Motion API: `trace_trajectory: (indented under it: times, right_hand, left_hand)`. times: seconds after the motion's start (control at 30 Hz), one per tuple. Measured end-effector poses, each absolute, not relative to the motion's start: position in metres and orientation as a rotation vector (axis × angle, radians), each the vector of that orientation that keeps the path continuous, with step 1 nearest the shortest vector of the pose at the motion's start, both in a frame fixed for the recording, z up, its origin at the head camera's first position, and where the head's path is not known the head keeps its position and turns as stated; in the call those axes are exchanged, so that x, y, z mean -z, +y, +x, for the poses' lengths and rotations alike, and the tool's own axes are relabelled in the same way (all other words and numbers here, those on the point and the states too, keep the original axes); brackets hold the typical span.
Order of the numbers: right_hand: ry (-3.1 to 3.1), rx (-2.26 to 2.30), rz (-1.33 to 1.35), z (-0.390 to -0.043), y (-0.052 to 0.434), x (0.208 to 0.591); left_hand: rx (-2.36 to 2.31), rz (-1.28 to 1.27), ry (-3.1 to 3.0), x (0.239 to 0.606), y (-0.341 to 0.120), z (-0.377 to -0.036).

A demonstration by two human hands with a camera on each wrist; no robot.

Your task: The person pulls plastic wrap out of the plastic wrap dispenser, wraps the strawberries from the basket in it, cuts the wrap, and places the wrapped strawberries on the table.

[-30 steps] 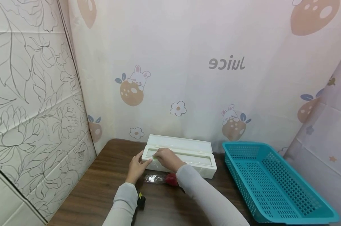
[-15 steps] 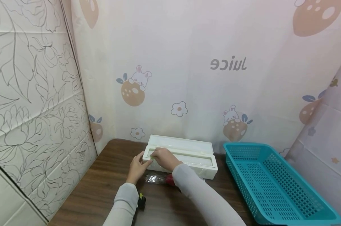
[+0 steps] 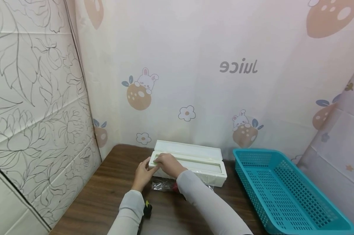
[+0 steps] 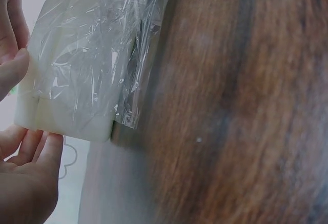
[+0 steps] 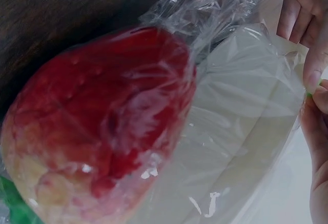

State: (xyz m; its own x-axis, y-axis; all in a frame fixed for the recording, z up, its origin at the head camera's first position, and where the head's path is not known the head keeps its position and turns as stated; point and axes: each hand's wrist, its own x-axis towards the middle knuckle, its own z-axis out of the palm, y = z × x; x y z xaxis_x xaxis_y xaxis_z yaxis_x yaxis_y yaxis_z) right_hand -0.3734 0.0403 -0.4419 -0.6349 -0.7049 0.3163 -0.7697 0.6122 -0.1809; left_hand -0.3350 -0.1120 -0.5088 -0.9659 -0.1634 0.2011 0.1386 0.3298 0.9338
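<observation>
Both hands at the left end of the white wrap box [image 3: 191,164], which sits on the brown bench [image 3: 106,195] w/ lid tipped open toward the wall. My left hand [image 3: 143,173] cups the box's left end; in the left wrist view its fingers [image 4: 31,152] lie fairly straight, thumb against the corner, more a brace than a real grip. My right hand [image 3: 168,163] lies over the top front edge; in the right wrist view the fingertips [image 5: 312,78] pinch the edge of the plastic film [image 5: 241,126] together w/ a bit of green, prob. the cutter slider, can't tell for sure.

Film hangs down the box front [image 4: 87,55] and runs on to a red fruit [image 5: 102,126] lying on the bench just in front of the box, under my right forearm. Looks like an apple, already partly covered, film bunched above it.

Handling, as I judge it: film is very light, limp, clingy, sticks to itself and tears easily, so hold it at the free edge w/ fingertips and keep it taut. Box is stiff and light and may slide, so a hand at the end makes sense. Fruit is firm and round, could roll; wrapped skin will be slippery.

Teal basket [image 3: 282,192] stands well apart on the right. Small black-yellow item [image 3: 146,209] sits by my left sleeve.
</observation>
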Motion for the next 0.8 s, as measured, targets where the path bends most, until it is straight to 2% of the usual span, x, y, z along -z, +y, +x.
trace_trajectory:
  times: [0.8]
  right_hand:
    - [-2.636,-0.452,1.205,-0.372,0.017,0.436]
  left_hand:
    - [1.647,0.010,-2.380,0.503,-0.112,-0.332]
